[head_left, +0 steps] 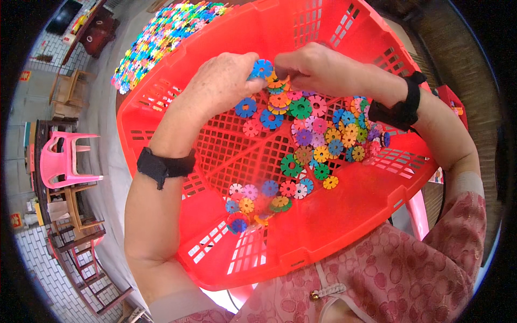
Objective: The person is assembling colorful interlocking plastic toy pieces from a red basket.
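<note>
A large red plastic basket (344, 226) with slotted walls and a grid floor is in front of me. Notched, flower-shaped plastic discs in many colours lie loose in it, among them a green disc (300, 108) and a pink disc (251, 128). Over the far part of the basket, my left hand (229, 81) pinches a blue disc (262, 69) between thumb and fingers. Just right of it, my right hand (318, 67) is closed, knuckles up; its fingertips are hidden, so what they hold cannot be made out. Orange and yellow discs show between and below the hands.
Beyond the basket's far left rim is a big spread of similar discs (161, 43). At the left, a pink plastic stool (67, 160) and a wooden chair (83, 264) are on the grey floor (113, 156). A red container (451, 102) stands past the right rim.
</note>
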A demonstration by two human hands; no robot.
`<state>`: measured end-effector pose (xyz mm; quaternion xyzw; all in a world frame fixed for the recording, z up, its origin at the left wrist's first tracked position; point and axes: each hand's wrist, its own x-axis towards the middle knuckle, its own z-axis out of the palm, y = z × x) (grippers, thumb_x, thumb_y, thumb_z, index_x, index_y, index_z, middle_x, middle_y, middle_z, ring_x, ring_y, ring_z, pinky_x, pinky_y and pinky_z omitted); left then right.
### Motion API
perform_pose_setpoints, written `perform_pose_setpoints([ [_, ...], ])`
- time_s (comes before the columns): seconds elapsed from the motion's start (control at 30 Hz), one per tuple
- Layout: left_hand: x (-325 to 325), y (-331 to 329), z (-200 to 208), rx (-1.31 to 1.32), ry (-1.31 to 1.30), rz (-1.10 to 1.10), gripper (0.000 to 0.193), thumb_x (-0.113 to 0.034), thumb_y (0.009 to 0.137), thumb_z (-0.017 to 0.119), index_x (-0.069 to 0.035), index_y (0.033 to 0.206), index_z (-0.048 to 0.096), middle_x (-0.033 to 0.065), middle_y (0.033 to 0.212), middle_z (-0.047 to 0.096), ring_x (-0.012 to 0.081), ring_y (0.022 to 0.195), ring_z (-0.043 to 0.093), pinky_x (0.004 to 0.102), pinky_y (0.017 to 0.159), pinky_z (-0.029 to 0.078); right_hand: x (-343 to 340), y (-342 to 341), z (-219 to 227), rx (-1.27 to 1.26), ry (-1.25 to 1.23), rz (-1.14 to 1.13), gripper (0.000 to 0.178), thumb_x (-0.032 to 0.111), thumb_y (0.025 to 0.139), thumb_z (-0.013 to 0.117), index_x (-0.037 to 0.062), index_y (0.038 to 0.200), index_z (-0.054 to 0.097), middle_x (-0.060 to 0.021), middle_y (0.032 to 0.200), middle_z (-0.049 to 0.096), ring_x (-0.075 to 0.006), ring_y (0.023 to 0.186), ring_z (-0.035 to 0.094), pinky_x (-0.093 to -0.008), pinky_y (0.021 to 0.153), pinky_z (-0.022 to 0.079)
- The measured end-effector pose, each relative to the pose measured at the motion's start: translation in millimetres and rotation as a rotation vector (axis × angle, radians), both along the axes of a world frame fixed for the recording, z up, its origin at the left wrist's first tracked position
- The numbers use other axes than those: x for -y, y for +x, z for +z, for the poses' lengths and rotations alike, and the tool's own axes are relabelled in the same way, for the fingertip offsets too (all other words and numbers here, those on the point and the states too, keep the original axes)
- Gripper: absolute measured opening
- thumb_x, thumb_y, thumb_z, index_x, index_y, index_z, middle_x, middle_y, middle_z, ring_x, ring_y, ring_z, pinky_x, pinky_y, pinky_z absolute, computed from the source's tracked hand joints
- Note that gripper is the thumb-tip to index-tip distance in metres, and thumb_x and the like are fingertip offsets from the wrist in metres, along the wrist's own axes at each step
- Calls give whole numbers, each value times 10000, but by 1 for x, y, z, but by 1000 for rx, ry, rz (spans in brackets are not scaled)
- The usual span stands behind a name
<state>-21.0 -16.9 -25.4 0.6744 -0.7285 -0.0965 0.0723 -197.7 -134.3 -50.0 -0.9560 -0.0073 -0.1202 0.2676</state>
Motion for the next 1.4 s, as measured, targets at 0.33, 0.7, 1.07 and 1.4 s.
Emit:
perform_pose_setpoints([
  [0.33, 0, 4, -5, -8, 2, -32, 342, -306, 801, 636, 10, 868, 525, 215, 756, 569, 391, 765, 572, 447, 646, 434, -26, -19, -33, -335, -451, 360, 239, 85, 797, 538, 78, 1036, 543, -159, 945, 491, -297, 735, 612, -403, 591, 499],
  [0.7, 1, 8, -3, -4, -64, -33, 346, -302, 797, 653, 7, 845, 506, 211, 730, 547, 386, 739, 565, 441, 624, 420, -12, -10, -39, -444, -328, 300, 277, 68, 693, 605, 2, 956, 555, -157, 939, 547, -337, 818, 593, -418, 709, 485],
  [1.07, 2, 12, -6, -276, -158, -32, 316, -294, 821, 624, -3, 904, 534, 158, 734, 575, 297, 686, 591, 374, 634, 457, 15, -1, 35, -176, 301, -85, 97, 74, 823, 570, -7, 875, 566, -71, 716, 584, -166, 622, 590, -286, 558, 471],
  [1.4, 0, -3, 9, -526, -155, 80, 281, -207, 770, 696, -12, 887, 533, 43, 718, 526, 131, 680, 510, 318, 636, 438, 10, -9, 55, -99, 533, -300, 183, 190, 891, 565, 18, 827, 579, -8, 623, 561, -72, 507, 557, -217, 462, 458],
])
